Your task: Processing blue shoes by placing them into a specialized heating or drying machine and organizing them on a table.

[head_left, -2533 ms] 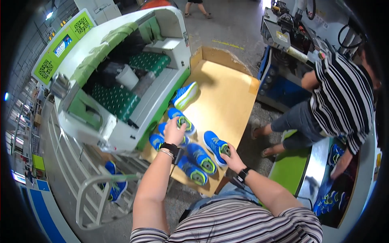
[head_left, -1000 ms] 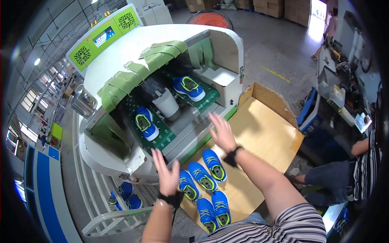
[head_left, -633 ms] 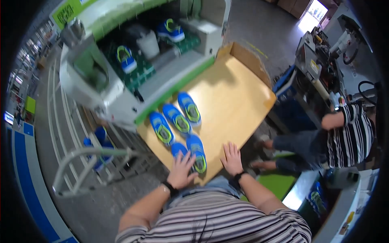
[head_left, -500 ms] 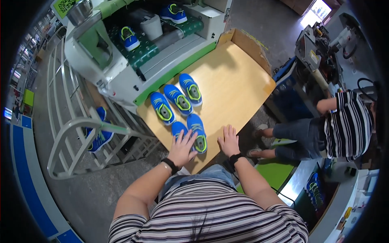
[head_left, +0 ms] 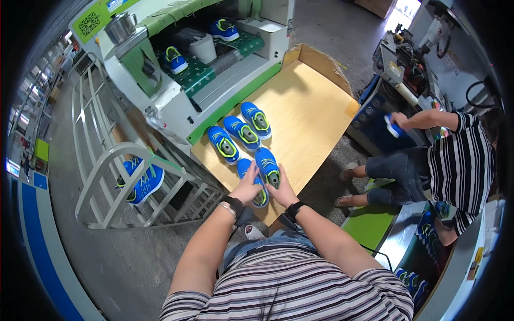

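1. Here, the left hand [head_left: 247, 187] lies on the nearer-left blue shoe [head_left: 251, 180], fingers close together and curled over its upper; whether they grip it cannot be told.
2. The right hand [head_left: 281, 190] rests at the heel end of the nearer-right blue shoe [head_left: 267, 166], fingers bent around it, touching the left hand's side.
3. These two shoes lie side by side, touching, near the 6 o'clock edge of the plywood table [head_left: 310, 107], with only a narrow strip of bare board between them and that edge.
4. At 11 o'clock from the hands, three more blue shoes [head_left: 240, 133] sit in a slanted row, just beside the green edge of the machine [head_left: 225, 69].
5. From 12 to 2 o'clock the board is bare up to a cardboard rim [head_left: 321, 61] along its far end.
6. Inside the machine, two blue shoes [head_left: 174, 59] stand on green mats, with a white cup [head_left: 204, 48] between them.
7. At 9 o'clock a white rail frame [head_left: 107, 171] holds another blue pair [head_left: 142, 179], well apart from the table.
8. At 3 o'clock another person [head_left: 455, 155] in a striped shirt stands close off the table's right edge, holding something blue.
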`<state>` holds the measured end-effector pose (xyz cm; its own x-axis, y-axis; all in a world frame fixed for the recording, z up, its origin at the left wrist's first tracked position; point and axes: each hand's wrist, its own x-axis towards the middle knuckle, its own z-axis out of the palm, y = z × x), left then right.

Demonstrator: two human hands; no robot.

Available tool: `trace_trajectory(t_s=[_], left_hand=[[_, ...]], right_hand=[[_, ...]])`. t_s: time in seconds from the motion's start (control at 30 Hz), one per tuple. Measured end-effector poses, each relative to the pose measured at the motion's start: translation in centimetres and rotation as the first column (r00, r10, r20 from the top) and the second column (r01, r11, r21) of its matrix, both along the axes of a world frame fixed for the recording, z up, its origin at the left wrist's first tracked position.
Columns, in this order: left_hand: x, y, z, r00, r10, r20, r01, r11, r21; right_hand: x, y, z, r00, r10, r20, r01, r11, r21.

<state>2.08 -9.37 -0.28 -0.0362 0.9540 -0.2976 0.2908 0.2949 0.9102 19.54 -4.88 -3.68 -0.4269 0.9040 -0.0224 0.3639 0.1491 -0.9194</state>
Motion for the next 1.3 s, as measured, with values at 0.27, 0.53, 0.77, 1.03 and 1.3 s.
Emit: trace_trajectory(t_s=[0.27, 0.53, 0.77, 1.03, 1.3], left_hand=[[-2.1, 8.0, 4.5, 0.995, 0.028, 0.100, -0.032, 0.999, 0.039], [-1.0, 23.9, 6.0, 0.873, 0.390, -0.292, -0.209, 0.841, 0.499], [-5.5, 39.0, 1.7, 0.830, 0.436, -0.349, -0.452, 0.891, 0.037], [-5.0, 44.0, -1.8, 0.894, 0.358, -0.270, -0.382, 0.923, -0.040], [6.1, 40.6, -2.1, 0.970, -0.061, -0.236, 0.114, 0.969, 0.220]], right_hand=[[6.1, 3.4, 2.7, 1.000, -0.009, -0.013, 0.005, 0.950, -0.312], [11.0, 8.8, 5.2, 0.983, -0.185, 0.010, 0.184, 0.965, -0.184], [10.8, 14.1, 2.1, 0.941, -0.265, 0.208, 0.256, 0.964, 0.072], [11.1, 15.3, 2.3, 0.948, -0.211, 0.237, 0.227, 0.973, -0.042], [10.4, 15.4, 2.4, 0.959, -0.177, 0.222, 0.178, 0.984, 0.013]])
